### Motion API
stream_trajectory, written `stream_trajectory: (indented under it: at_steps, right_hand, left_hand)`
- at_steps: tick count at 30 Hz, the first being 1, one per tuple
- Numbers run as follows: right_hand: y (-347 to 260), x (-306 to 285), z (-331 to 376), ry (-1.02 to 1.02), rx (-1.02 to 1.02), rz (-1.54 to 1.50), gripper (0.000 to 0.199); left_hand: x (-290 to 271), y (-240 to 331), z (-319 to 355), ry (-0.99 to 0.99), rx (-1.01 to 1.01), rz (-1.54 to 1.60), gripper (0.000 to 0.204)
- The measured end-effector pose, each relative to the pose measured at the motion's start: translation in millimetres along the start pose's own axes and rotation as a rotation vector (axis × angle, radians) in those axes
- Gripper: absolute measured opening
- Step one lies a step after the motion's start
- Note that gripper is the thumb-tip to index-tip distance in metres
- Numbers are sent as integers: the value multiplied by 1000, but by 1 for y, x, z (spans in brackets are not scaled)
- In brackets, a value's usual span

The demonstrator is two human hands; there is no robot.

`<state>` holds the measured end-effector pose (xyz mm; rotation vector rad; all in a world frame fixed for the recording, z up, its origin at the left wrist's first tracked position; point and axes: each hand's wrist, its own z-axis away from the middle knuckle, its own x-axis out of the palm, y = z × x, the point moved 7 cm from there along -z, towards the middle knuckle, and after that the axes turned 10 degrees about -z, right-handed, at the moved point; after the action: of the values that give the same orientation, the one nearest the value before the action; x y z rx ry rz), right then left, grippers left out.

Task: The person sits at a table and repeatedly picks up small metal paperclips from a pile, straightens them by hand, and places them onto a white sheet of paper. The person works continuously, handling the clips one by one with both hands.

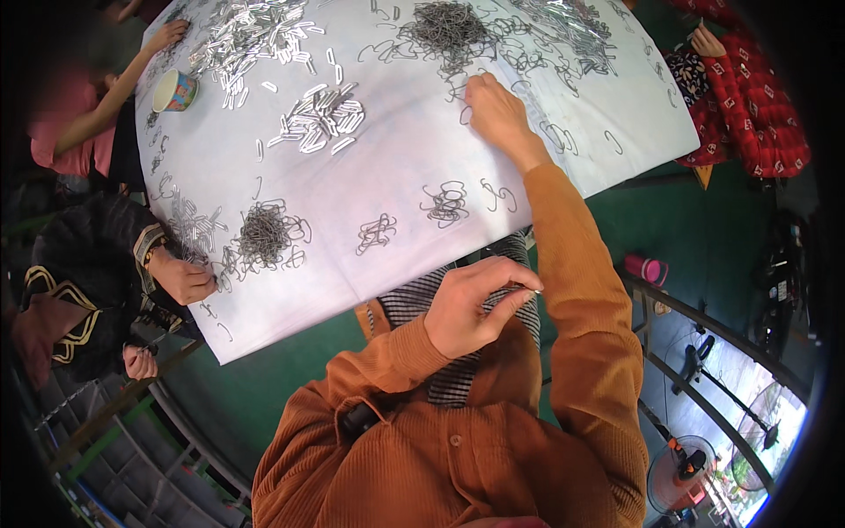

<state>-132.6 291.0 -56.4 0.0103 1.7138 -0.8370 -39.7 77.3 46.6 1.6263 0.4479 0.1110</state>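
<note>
Our right hand (pixel 497 114) lies flat, fingers spread, touching loose wire hooks (pixel 556 136) near the worktop's (pixel 396 167) far edge. Our left hand (pixel 471 304) pinches something too small to tell, just off the near edge.

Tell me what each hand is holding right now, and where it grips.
The left hand pinches something tiny between thumb and fingers; what it is cannot be told. The right hand rests on the wire hooks, holding nothing visible.

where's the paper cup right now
In the head view the paper cup stands at the white table's far left edge, beside a co-worker's forearm.
</note>
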Motion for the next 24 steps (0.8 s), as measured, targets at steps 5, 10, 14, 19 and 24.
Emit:
stream_trajectory:
  at_steps: [5,10,14,19,24]
  right_hand:
    - [10,-4,4,60,-24,-30,16]
    - [10,-1,7,83,29,-29,18]
    - [27,-14,10,136,57,-179,12]
    - [40,-58,43,264,120,-499,10]
    - [14,-111,152,280,303,-1067,8]
  left_hand:
    - [-3,-1,1,32,-24,12,12]
    - [-4,2,1,23,-5,-15,12]
    - [-1,0,2,19,-12,-24,12]
    - [8,-5,0,29,-81,-7,12]
    - [11,-11,-4,30,-96,-59,11]
